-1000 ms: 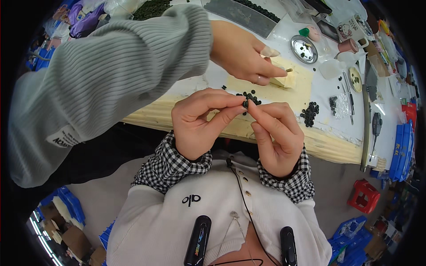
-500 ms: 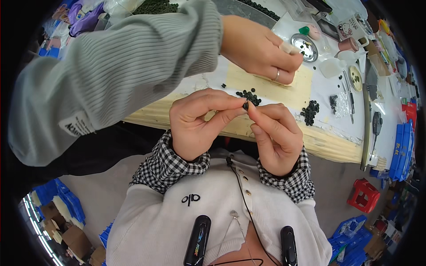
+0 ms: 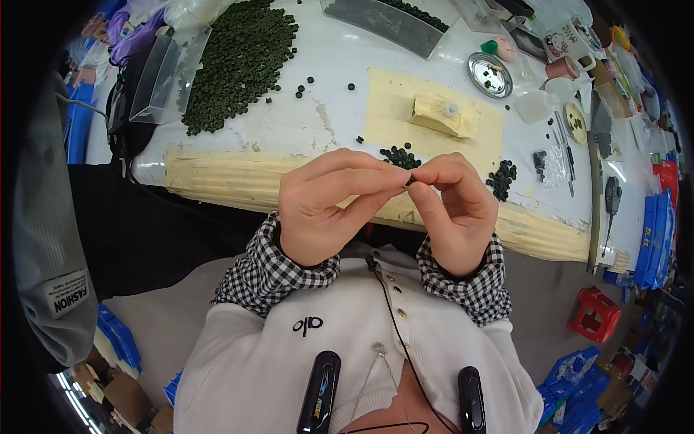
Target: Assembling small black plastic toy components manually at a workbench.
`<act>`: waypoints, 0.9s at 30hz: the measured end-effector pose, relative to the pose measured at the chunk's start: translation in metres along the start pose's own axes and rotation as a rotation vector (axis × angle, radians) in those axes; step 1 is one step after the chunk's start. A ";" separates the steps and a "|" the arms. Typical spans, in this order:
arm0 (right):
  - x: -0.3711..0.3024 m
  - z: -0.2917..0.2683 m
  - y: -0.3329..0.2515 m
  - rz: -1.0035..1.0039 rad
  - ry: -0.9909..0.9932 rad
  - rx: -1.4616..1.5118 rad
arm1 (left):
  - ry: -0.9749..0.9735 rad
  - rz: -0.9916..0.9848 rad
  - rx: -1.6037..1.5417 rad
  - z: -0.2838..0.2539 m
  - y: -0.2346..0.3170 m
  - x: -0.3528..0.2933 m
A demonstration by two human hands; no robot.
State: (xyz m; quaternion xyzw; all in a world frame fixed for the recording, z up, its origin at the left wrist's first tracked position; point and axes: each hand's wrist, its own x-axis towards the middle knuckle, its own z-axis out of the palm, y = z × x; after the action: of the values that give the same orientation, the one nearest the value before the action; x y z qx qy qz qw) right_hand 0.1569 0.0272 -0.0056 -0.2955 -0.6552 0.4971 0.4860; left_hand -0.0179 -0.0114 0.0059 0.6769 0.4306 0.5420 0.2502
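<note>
Over the near edge of the table, my left hand [image 3: 325, 206] and my right hand [image 3: 457, 213] meet fingertip to fingertip. Thumbs and forefingers of both pinch one small black part [image 3: 410, 181], mostly covered by the fingers. Just beyond the fingertips lies a little cluster of round black parts [image 3: 399, 156]. Another cluster of black parts [image 3: 502, 181] sits to the right of my right hand. Farther off, a pale yellow block [image 3: 442, 117] with a white knob on top rests on a yellow sheet [image 3: 387, 98].
A large heap of dark green-black parts [image 3: 238, 69] covers the table's far left, beside a clear tray [image 3: 163, 79]. A grey bin [image 3: 387, 25], a round metal dish [image 3: 489, 74] and thin tools [image 3: 567, 155] stand beyond. A co-worker's grey sleeve [image 3: 54, 239] is at left.
The co-worker's arm has drawn back from over the table to the far left, uncovering the heap and the block. My fingertips have shifted slightly right and nearer, hiding more of the black part.
</note>
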 end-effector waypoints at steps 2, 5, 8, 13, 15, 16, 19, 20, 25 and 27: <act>0.000 0.001 0.001 0.058 -0.008 0.112 | 0.042 -0.097 -0.125 0.002 -0.001 -0.002; -0.001 0.002 0.003 0.088 -0.019 0.186 | 0.046 -0.131 -0.185 0.003 -0.004 -0.004; -0.002 0.002 0.005 0.076 -0.034 0.194 | 0.048 -0.098 -0.147 0.003 -0.005 -0.004; -0.001 0.004 0.004 0.086 -0.042 0.250 | 0.061 -0.035 -0.083 0.002 -0.005 -0.004; -0.002 0.004 0.005 0.111 -0.051 0.277 | 0.068 -0.020 -0.053 0.002 -0.003 -0.005; -0.002 0.004 0.005 0.114 -0.050 0.290 | 0.069 -0.021 -0.048 0.003 -0.003 -0.005; -0.002 0.004 0.006 0.121 -0.054 0.334 | 0.071 -0.014 -0.036 0.004 -0.003 -0.005; -0.002 0.004 0.007 0.122 -0.058 0.353 | 0.074 -0.007 -0.035 0.004 -0.004 -0.005; -0.002 0.003 0.009 0.152 -0.091 0.434 | 0.065 0.044 0.008 0.003 -0.005 -0.005; -0.001 0.001 0.011 0.164 -0.123 0.440 | 0.064 0.054 0.018 0.003 -0.005 -0.006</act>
State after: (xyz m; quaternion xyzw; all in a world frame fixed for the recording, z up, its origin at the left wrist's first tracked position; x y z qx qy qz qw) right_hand 0.1556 0.0297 -0.0159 -0.2039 -0.5333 0.6829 0.4557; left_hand -0.0167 -0.0130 -0.0024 0.6729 0.4248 0.5661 0.2152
